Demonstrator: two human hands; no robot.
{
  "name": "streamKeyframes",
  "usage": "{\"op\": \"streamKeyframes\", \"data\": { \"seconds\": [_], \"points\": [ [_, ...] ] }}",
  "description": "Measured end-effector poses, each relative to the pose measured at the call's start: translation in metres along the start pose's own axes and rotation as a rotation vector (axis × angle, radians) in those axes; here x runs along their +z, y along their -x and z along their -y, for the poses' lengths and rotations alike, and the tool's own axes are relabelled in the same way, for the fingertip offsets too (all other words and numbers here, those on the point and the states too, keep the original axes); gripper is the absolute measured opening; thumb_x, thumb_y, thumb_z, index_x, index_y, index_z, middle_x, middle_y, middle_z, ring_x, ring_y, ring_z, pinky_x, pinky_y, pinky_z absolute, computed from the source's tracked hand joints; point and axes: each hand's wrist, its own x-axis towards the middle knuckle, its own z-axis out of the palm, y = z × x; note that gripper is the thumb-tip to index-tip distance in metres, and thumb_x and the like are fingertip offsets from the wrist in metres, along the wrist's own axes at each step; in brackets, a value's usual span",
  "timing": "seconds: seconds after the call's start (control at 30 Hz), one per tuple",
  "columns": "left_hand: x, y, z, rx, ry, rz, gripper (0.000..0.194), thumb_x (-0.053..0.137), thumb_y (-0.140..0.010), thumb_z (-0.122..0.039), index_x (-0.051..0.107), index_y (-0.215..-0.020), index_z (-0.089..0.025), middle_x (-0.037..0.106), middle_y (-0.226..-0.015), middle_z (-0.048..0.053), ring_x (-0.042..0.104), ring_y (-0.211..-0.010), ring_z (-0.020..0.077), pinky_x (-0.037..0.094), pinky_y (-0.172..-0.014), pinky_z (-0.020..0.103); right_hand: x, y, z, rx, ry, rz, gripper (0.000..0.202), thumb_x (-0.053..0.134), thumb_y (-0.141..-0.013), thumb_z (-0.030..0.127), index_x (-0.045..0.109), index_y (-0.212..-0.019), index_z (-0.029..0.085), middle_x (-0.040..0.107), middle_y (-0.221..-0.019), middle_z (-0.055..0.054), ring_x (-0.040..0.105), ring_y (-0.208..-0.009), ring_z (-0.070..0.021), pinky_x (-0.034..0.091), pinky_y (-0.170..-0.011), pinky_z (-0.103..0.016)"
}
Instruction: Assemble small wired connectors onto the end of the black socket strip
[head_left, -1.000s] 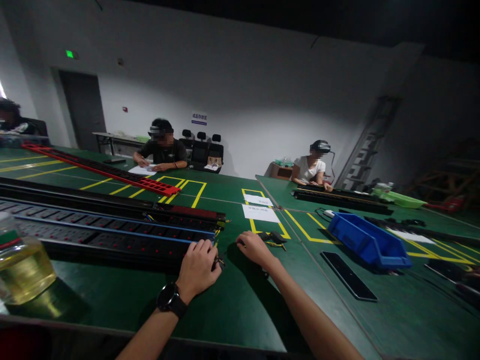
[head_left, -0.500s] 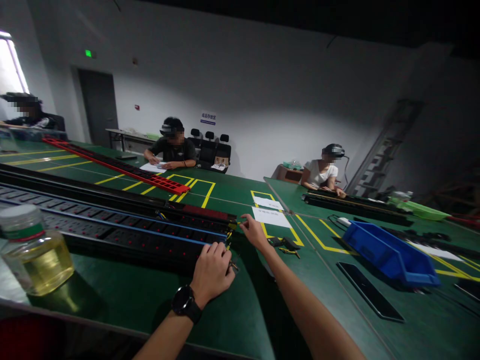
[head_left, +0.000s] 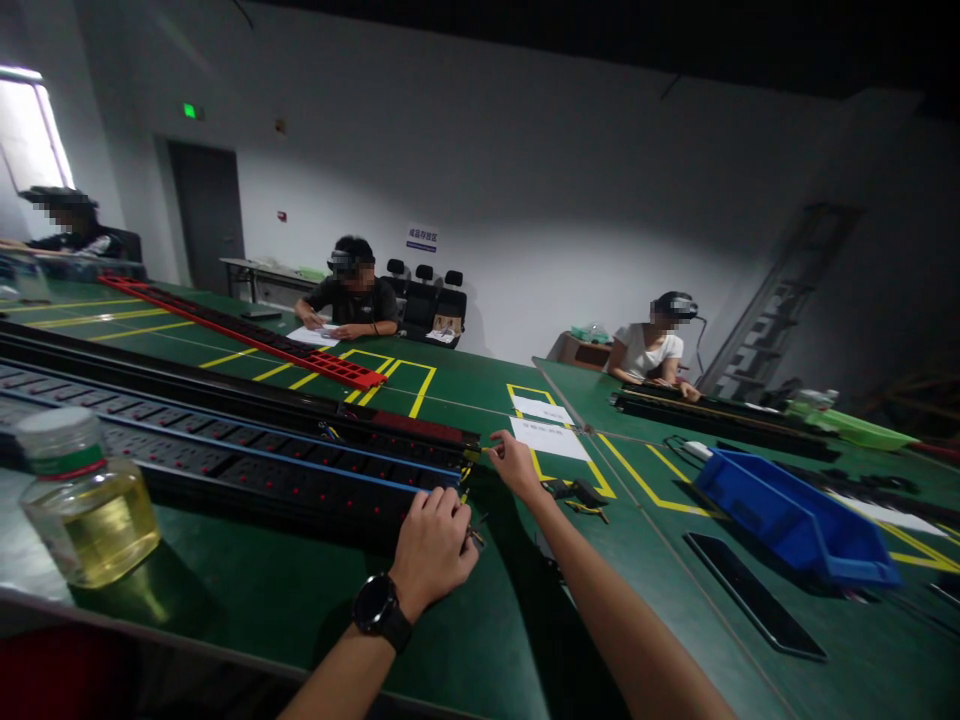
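A long black slotted panel (head_left: 300,480) with red dots and blue strips lies across the table. My left hand (head_left: 435,545), wearing a black watch (head_left: 376,608), is curled over its near right corner. Thin wire ends (head_left: 478,535) poke out beside the left thumb; what the fingers grip is hidden. Short yellow and black wires (head_left: 466,472) come out of the panel's end. Just beyond them, my right hand (head_left: 514,466) pinches a thin wire at its fingertips. Small black connectors with yellow leads (head_left: 581,494) lie to the right of that hand.
A bottle of yellow liquid (head_left: 94,510) stands at left. To the right are a blue bin (head_left: 795,515) and a dark phone (head_left: 754,595). Paper sheets (head_left: 551,440) and a red frame (head_left: 360,374) lie farther back. Several people sit around the tables.
The whole view has shifted slightly, so things appear a little farther right. Both hands keep nearly the same places at the panel's end.
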Motion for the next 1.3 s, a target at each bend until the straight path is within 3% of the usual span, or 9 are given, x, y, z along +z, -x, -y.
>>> {"op": "streamKeyframes", "data": {
  "seconds": [0.17, 0.33, 0.53, 0.7, 0.8, 0.9, 1.1, 1.2, 1.3],
  "points": [
    [0.001, 0.0, 0.0, -0.011, -0.008, 0.007, 0.01, 0.064, -0.086, -0.027, 0.067, -0.094, -0.02, 0.066, -0.103, 0.009, 0.057, -0.102, 0.0282, 0.043, -0.089, 0.045, -0.001, -0.008, 0.003, 0.022, 0.255, 0.078, 0.018, 0.056, -0.095, 0.019, 0.072, -0.103, 0.018, 0.076, -0.101, -0.01, 0.068, -0.099, -0.0206, 0.047, -0.085, -0.027],
    [0.001, 0.0, 0.0, -0.014, 0.0, 0.003, 0.008, 0.065, -0.085, -0.026, 0.066, -0.091, -0.02, 0.067, -0.103, 0.009, 0.058, -0.102, 0.0281, 0.043, -0.089, 0.045, -0.01, -0.017, -0.004, -0.014, 0.123, 0.163, 0.02, 0.055, -0.096, 0.02, 0.075, -0.101, 0.019, 0.079, -0.099, -0.008, 0.071, -0.092, -0.0201, 0.047, -0.081, -0.027],
    [0.001, 0.0, 0.001, -0.008, 0.006, -0.011, 0.007, 0.064, -0.085, -0.025, 0.066, -0.09, -0.021, 0.067, -0.103, 0.009, 0.058, -0.099, 0.0276, 0.043, -0.088, 0.045, -0.056, -0.015, -0.043, 0.109, -0.11, 0.006, 0.03, 0.048, -0.098, 0.032, 0.074, -0.099, 0.018, 0.078, -0.086, -0.007, 0.072, -0.079, -0.0206, 0.05, -0.074, -0.029],
    [0.001, 0.0, 0.001, -0.004, 0.0, -0.022, 0.006, 0.062, -0.085, -0.023, 0.066, -0.09, -0.021, 0.066, -0.102, 0.008, 0.058, -0.098, 0.0273, 0.043, -0.088, 0.045, -0.087, 0.023, -0.077, 0.226, -0.023, -0.078, 0.031, 0.05, -0.096, 0.035, 0.076, -0.095, 0.018, 0.078, -0.085, -0.009, 0.072, -0.079, -0.0233, 0.049, -0.071, -0.03],
    [0.001, -0.001, 0.001, 0.003, -0.009, -0.038, 0.005, 0.061, -0.085, -0.021, 0.065, -0.088, -0.021, 0.065, -0.1, 0.008, 0.058, -0.097, 0.0267, 0.043, -0.087, 0.044, -0.09, 0.056, -0.089, 0.295, 0.145, -0.111, 0.03, 0.049, -0.098, 0.03, 0.076, -0.099, 0.019, 0.078, -0.094, -0.013, 0.071, -0.087, -0.0254, 0.046, -0.072, -0.031],
    [0.0, -0.001, 0.001, 0.005, -0.017, -0.038, 0.005, 0.061, -0.086, -0.021, 0.066, -0.088, -0.021, 0.065, -0.099, 0.008, 0.058, -0.097, 0.0264, 0.042, -0.087, 0.043, -0.088, 0.076, -0.094, 0.266, 0.365, -0.079, 0.031, 0.048, -0.102, 0.034, 0.077, -0.101, 0.021, 0.076, -0.098, -0.013, 0.068, -0.094, -0.0263, 0.045, -0.076, -0.032],
    [-0.003, -0.004, 0.001, 0.0, -0.055, -0.012, 0.011, 0.059, -0.088, -0.025, 0.068, -0.092, -0.02, 0.066, -0.1, 0.009, 0.058, -0.098, 0.0277, 0.043, -0.087, 0.045, -0.085, 0.079, -0.083, 0.202, 0.371, -0.067, 0.036, 0.052, -0.102, 0.046, 0.078, -0.094, 0.023, 0.073, -0.094, -0.012, 0.065, -0.093, -0.0268, 0.045, -0.082, -0.034],
    [-0.003, -0.004, 0.002, 0.003, -0.07, -0.011, 0.01, 0.06, -0.088, -0.026, 0.068, -0.092, -0.02, 0.065, -0.099, 0.008, 0.059, -0.098, 0.0273, 0.043, -0.088, 0.044, -0.082, 0.078, -0.077, 0.192, 0.35, -0.013, 0.031, 0.056, -0.1, 0.04, 0.078, -0.088, 0.021, 0.074, -0.092, -0.013, 0.064, -0.09, -0.0271, 0.045, -0.081, -0.034],
    [-0.002, -0.004, 0.002, 0.004, -0.071, -0.017, 0.008, 0.061, -0.088, -0.026, 0.067, -0.091, -0.021, 0.065, -0.098, 0.008, 0.058, -0.097, 0.0264, 0.043, -0.088, 0.043, -0.078, 0.079, -0.073, 0.19, 0.35, -0.005, 0.027, 0.055, -0.101, 0.034, 0.078, -0.094, 0.022, 0.075, -0.1, -0.013, 0.064, -0.095, -0.0268, 0.044, -0.084, -0.034]
  ]
}}
